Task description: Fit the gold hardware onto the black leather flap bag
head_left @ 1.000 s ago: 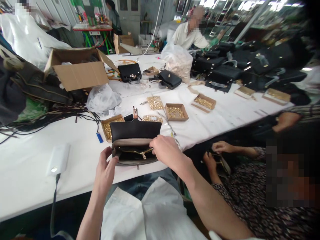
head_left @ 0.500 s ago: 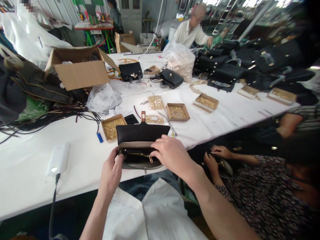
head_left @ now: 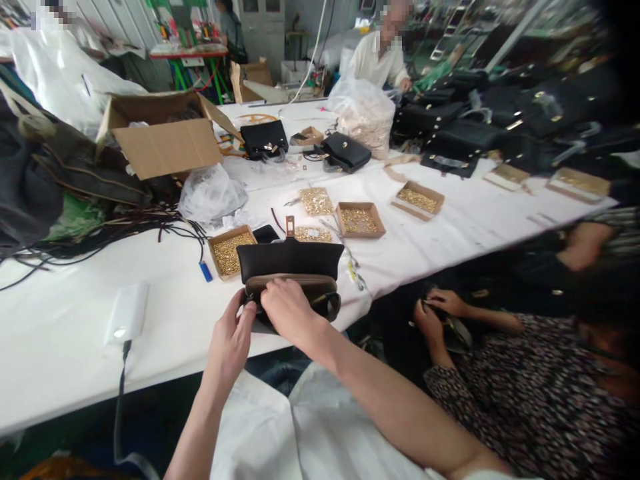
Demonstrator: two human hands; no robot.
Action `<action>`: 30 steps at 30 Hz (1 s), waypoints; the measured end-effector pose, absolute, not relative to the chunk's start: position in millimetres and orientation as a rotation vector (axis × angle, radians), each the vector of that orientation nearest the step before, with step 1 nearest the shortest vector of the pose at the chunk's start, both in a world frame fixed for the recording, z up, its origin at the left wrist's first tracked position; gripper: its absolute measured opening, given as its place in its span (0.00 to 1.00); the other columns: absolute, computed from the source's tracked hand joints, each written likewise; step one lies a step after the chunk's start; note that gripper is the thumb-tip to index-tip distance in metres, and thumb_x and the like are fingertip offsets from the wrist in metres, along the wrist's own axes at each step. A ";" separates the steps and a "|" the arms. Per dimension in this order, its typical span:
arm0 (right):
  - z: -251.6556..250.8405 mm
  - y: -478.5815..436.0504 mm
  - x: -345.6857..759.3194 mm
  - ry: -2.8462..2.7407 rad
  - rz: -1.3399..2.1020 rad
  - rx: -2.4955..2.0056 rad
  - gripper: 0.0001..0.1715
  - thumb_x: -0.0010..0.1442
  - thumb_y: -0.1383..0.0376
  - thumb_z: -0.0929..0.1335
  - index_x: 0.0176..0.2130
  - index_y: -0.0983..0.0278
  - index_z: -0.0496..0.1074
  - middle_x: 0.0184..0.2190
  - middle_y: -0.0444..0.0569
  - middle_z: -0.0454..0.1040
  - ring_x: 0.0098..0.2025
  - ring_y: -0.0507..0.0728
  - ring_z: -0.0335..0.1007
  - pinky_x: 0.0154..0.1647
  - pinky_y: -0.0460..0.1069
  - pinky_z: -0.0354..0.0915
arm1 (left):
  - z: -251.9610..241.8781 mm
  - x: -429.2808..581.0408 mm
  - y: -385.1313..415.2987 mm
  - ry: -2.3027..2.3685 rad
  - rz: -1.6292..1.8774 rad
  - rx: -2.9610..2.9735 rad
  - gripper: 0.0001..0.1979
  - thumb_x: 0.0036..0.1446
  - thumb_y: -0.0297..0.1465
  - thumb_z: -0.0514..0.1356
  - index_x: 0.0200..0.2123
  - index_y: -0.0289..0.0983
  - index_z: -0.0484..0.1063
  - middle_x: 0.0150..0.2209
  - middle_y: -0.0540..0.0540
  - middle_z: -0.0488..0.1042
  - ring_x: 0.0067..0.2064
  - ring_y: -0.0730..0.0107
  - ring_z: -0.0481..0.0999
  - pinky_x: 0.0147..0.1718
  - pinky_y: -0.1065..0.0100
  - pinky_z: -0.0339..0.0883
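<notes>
A black handbag (head_left: 291,261) stands at the table's front edge, its flap raised away from me and its mouth facing up. A metal clasp plate (head_left: 290,227) sticks up from the flap's far edge. My left hand (head_left: 236,332) is closed on the bag's left end, thumb nearest me. My right hand (head_left: 287,305) reaches across into the mouth, close beside the left hand. Its fingers are bent, and the fingertips and whatever they hold are hidden inside. Brown lining (head_left: 320,285) shows behind my right hand.
Just beyond the bag are a box of gold metal pieces (head_left: 231,253) and another such box (head_left: 360,221). A white power bank (head_left: 127,310) with a cable lies left. Black bags (head_left: 460,137) are piled far right. A co-worker's hands (head_left: 437,308) handle a bag at right.
My right hand has moved left along the bag's mouth, from the zipper pull near the right end to beside my left hand. The zipper pull is now hidden. The left hand keeps its hold.
</notes>
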State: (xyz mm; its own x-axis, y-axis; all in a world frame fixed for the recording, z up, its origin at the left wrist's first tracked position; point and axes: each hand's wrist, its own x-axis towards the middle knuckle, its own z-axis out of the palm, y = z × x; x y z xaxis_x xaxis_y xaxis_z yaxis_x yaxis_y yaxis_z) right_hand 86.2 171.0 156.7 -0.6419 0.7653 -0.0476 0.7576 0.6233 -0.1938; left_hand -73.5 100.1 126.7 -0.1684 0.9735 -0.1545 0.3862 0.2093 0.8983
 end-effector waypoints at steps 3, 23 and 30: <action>155.7 169.1 92.7 -2.749 0.347 -1.316 0.13 0.74 0.72 0.67 0.45 0.70 0.83 0.46 0.62 0.85 0.53 0.67 0.82 0.59 0.57 0.71 | 126.3 -75.1 99.8 1.696 0.942 1.268 0.32 0.76 0.52 0.56 0.70 0.37 0.73 0.58 0.37 0.84 0.64 0.44 0.80 0.67 0.47 0.68; 146.3 155.1 127.4 -1.927 1.152 -1.124 0.13 0.73 0.64 0.72 0.50 0.56 0.89 0.52 0.48 0.88 0.55 0.64 0.87 0.63 0.58 0.80 | 130.5 -84.5 67.7 1.587 0.986 1.262 0.31 0.78 0.46 0.56 0.78 0.41 0.66 0.74 0.38 0.72 0.75 0.47 0.71 0.74 0.48 0.65; 135.9 148.9 135.7 -1.934 1.159 -1.174 0.13 0.73 0.62 0.73 0.52 0.54 0.89 0.54 0.47 0.88 0.58 0.66 0.86 0.67 0.61 0.79 | 127.9 -73.9 53.6 1.620 1.067 1.420 0.31 0.79 0.42 0.55 0.79 0.41 0.63 0.77 0.38 0.68 0.78 0.48 0.67 0.78 0.44 0.61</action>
State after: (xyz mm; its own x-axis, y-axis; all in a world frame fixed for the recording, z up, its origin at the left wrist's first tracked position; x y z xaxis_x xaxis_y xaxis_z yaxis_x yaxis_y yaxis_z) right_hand 135.7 148.9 135.9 -0.4364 0.8986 0.0451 0.3841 0.2314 -0.8938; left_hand -73.9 53.6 127.9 -0.1329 0.9911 0.0035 0.3944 0.0497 0.9176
